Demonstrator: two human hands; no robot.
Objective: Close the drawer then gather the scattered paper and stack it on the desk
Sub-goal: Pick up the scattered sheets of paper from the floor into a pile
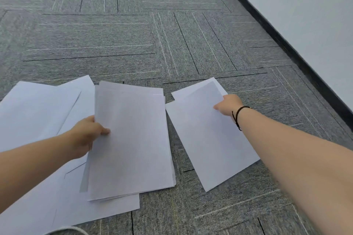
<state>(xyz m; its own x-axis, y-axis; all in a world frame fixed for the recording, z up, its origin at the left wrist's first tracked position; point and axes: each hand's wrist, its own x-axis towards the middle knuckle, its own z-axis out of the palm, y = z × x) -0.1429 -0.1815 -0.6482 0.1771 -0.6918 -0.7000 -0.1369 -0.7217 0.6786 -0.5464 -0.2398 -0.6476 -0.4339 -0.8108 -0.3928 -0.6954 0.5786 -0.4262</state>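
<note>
Thumb-over, fingers-under pinch by the left hand (86,135) clamps the collected bundle (131,139) along its left edge, the thumb pressed on the top sheet; holding at the edge probably keeps the face of the bundle free to take more sheets. Right hand (228,106) is closed on the far right edge of the top sheet (208,139) to the right of the bundle, thumb tip on the paper, other fingers hidden, so the depth of the grasp cannot be told. A dark cord bracelet (237,116) sits on that wrist. Under the top sheet a second sheet (191,89) shows at the far end, fanned slightly. Bundle and this pair are just apart, a strip of grey carpet (172,34) between them. Left of and beneath the bundle lie more loose sheets (38,110), overlapping, flat on the carpet. Judgement: gathering is partway; the right-side pair goes onto the bundle next, then the left spread. Neither desk nor drawer is in view. Risk: lower sheet left behind if only the top one lifts.
</note>
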